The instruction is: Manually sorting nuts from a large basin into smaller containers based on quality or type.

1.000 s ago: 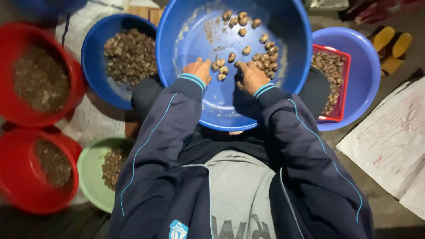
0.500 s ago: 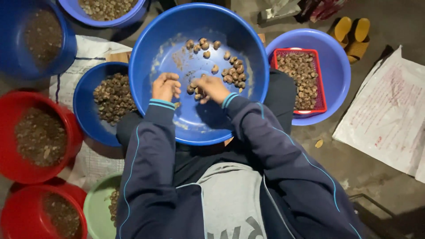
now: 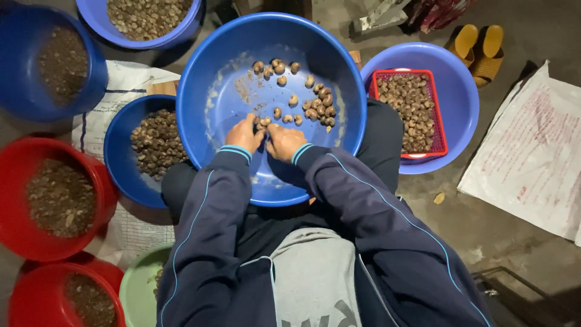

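Note:
A large blue basin rests on my lap with several pale brown nuts scattered in its far half. My left hand and my right hand meet side by side inside the basin, fingers curled together around a small nut held between the fingertips. Both arms wear dark blue sleeves with light blue piping.
Left: a smaller blue bowl of dark nuts, two red bowls of brown bits, a green bowl. Far left and top: two more blue bowls. Right: a blue basin holding a red basket of nuts, yellow sandals, a white sack.
The view has tilted so the basin sits lower in the picture. My hands have drawn close together over one nut instead of spreading among the nuts.

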